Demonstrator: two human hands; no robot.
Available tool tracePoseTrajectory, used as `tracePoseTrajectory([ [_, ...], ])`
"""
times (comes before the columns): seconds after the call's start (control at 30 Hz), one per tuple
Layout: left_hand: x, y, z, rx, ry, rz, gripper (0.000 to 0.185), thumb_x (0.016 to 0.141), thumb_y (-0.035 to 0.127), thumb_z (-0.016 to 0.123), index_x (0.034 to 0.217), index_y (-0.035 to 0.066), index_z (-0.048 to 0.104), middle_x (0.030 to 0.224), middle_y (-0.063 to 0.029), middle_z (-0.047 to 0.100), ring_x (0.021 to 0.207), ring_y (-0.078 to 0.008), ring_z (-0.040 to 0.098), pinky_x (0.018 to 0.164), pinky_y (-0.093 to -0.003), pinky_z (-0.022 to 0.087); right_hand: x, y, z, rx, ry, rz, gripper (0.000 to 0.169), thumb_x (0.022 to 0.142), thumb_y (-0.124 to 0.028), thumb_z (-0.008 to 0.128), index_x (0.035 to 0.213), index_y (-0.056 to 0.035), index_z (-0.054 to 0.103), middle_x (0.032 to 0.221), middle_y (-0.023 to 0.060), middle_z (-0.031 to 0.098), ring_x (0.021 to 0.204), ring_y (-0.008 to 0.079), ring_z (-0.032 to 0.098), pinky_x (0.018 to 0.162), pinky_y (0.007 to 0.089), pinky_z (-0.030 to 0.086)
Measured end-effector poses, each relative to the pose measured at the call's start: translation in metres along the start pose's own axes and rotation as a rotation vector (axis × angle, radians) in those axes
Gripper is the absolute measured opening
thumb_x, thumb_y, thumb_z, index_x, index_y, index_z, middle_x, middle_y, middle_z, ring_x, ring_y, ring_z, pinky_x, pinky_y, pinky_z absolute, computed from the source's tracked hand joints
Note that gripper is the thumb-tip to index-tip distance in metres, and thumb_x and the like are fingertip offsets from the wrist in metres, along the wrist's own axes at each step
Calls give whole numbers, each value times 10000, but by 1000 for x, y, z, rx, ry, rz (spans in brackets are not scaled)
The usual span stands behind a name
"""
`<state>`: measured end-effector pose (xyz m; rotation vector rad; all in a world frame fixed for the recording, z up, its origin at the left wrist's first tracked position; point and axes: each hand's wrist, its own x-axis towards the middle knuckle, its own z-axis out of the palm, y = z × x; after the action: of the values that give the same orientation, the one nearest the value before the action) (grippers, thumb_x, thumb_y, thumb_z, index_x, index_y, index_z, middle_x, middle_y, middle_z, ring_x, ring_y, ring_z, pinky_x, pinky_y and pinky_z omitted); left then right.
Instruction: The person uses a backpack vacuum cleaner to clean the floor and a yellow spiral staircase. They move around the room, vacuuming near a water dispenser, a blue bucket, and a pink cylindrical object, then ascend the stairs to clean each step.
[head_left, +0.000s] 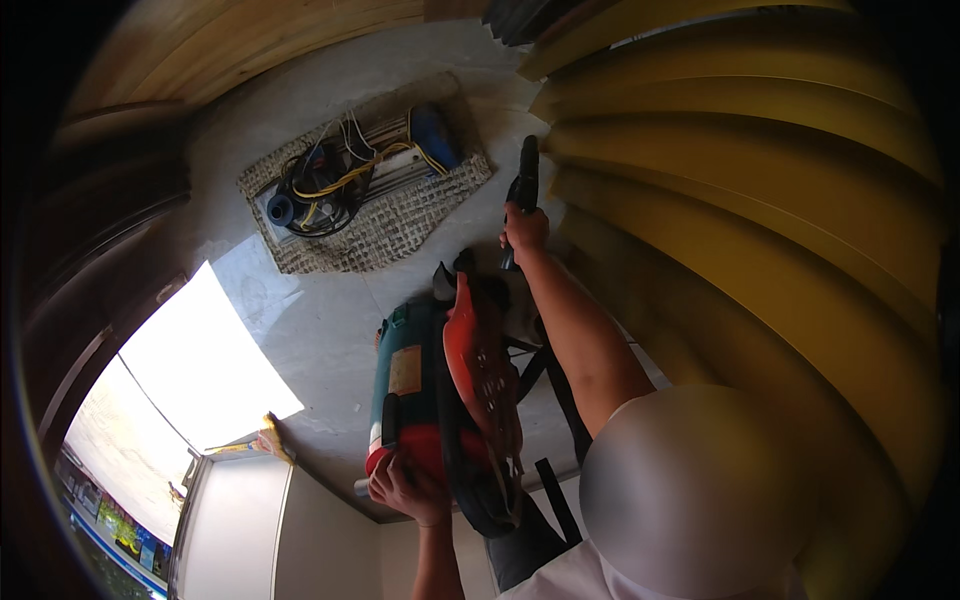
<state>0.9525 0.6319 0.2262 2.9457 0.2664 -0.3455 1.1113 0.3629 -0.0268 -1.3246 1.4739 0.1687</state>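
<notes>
My left hand (409, 484) is at the lower red end of a teal and red drum-shaped machine (409, 367), probably a vacuum cleaner, its fingers curled over the edge. A black handle runs along the machine's side, and a thick black hose (451, 427) passes beside it. Held out farther up, my right hand (525, 229) grips a black tube-shaped nozzle or wand (529, 172). Between my arms, against the machine, stands a red perforated plastic item (465, 352), perhaps a seat or basket; part of it is in shadow.
A woven mat (405, 232) on the grey floor (330, 322) bears a metal-framed tool with a blue part (433, 139) and tangled cables (337, 184). Yellow corrugated panels (750, 172) line the right side. A bright doorway (202, 367) and white panel (232, 510) are at left. A blurred round area hides the lower right.
</notes>
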Motion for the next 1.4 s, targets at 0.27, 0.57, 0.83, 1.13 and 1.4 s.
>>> tracePoseTrajectory([
  [0.27,2,6,-1,48,5,-13,162,764,202,539,894,115,583,902,-38,559,897,-230,499,857,-386,290,-21,52,-29,-230,-111,-61,245,739,-201,590,802,14,491,537,77,488,387,184,507,355,310,404],
  [0.57,0,2,-1,44,-3,7,167,775,224,521,885,113,580,908,-37,561,902,-225,507,854,-380,298,9,-21,26,90,-93,-42,219,731,-181,595,805,-3,491,574,80,501,436,182,519,398,327,431],
  [0.83,-2,-1,5,26,-24,10,179,774,219,481,855,85,569,911,-60,559,884,-257,495,840,-399,301,18,-50,72,483,-35,-118,221,761,-183,575,803,-19,433,553,58,442,410,175,462,386,326,407],
  [1.13,6,6,2,66,9,47,119,771,159,524,857,95,576,893,-43,565,855,-225,513,827,-373,317,58,-78,54,206,11,-87,265,755,-188,579,811,49,476,580,102,513,400,194,508,377,332,417],
  [1.4,5,8,-1,55,-10,42,117,759,132,511,844,76,568,884,-47,560,848,-233,510,819,-376,327,36,-111,22,-219,-486,-124,235,757,-196,600,718,3,481,554,54,473,400,148,468,374,295,385],
])
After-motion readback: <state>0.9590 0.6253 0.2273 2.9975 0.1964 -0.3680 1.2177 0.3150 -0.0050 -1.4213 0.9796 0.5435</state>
